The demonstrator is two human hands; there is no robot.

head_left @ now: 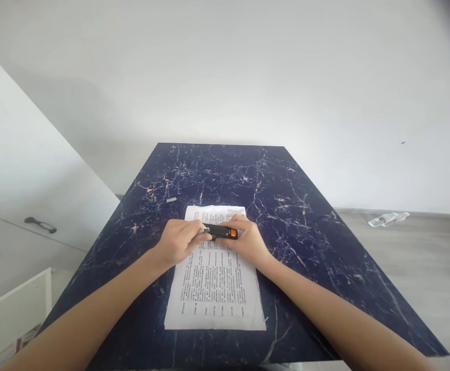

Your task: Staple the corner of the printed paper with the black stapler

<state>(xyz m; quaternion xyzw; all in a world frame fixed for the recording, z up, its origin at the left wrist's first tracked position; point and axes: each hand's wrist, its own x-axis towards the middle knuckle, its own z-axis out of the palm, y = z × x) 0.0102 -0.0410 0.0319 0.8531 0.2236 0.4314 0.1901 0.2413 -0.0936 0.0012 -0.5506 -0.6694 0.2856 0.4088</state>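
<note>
A printed sheet of paper [214, 281] lies on the dark blue marbled table [287, 206]. Over its upper part, both my hands hold a black stapler with an orange end [222, 232]. My left hand [179, 241] is closed with its fingers pinched at the stapler's metal left end. My right hand [246, 239] grips the stapler's right side, fingers wrapped round it. Both forearms rest on the table.
A small grey strip, perhaps staples [171, 199], lies on the table beyond the paper to the left. A white cabinet with a black handle [39, 224] stands at left. A crumpled clear plastic bottle [387, 219] lies on the floor at right.
</note>
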